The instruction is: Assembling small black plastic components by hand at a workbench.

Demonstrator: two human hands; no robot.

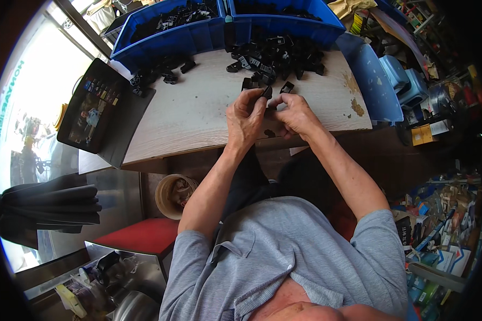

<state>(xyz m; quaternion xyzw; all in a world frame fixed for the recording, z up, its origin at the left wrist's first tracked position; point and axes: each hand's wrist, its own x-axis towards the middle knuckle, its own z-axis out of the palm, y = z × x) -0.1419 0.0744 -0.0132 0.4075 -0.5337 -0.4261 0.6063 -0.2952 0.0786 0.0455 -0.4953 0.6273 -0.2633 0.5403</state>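
Note:
Close to the table's front edge, my left hand [244, 119] pinches a small black plastic part [266, 93] between thumb and fingers. My right hand [295, 113] is just beside it, its thumb and forefinger drawn together near that part. Whatever lies between the right fingertips is too small to make out. Beyond my hands a heap of similar black plastic parts [281, 56] covers the table [193, 112]. A single black part [287, 87] lies behind my right fingers, and a smaller group of them [160, 72] is farther left.
Two blue bins [171, 36] filled with black parts stand along the far edge. A tablet [88, 109] in a dark folding cover leans at the left. To the right hangs a pale blue plastic tub [372, 80]. A round bucket [168, 195] sits below the table edge.

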